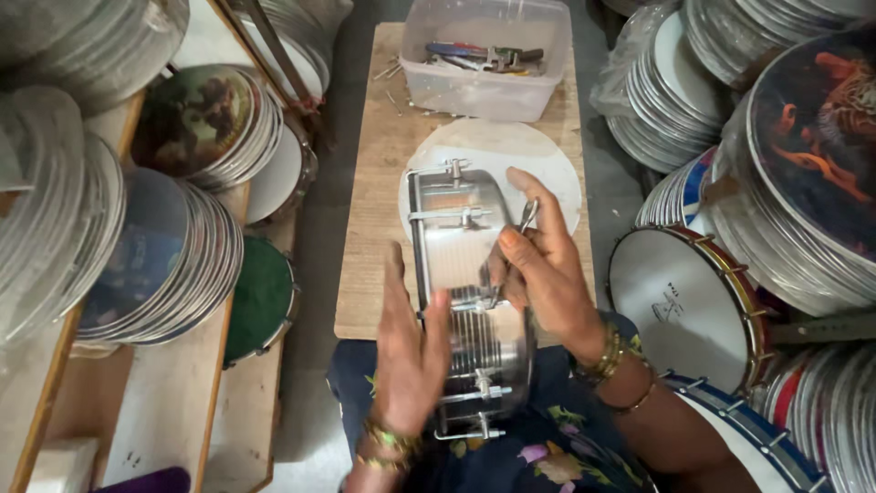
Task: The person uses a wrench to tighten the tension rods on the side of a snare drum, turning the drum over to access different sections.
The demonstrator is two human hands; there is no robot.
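Stacks of round drum skins (173, 265) are leaning on the wooden shelves at my far left, one with a dark printed picture (196, 114), one bluish, and a green-faced one (262, 297) lower down. My left hand (408, 351) is pressing flat against the near side of a shiny metal drum shell (461, 274), fingers (436, 319) spread and only loosely curled, steadying rather than gripping it. The shell is standing on edge, its far end resting on the wooden bench (365, 237) and its near end sitting over my lap, tension rods and lugs running along its rim. Under it a white round skin (547, 169) is lying flat on the bench. Beyond that, a clear plastic tub (484, 64) is holding pliers and other tools with coloured handles, a few loose nails lying beside it. My right hand (547, 274) is closing around a small metal tuning key (527, 215), pinching it between thumb and fingers just over the shell's rim. At my right, a finished white-headed drum (680, 306) is leaning beside more wrapped stacks, one showing an orange and black print (821, 128).
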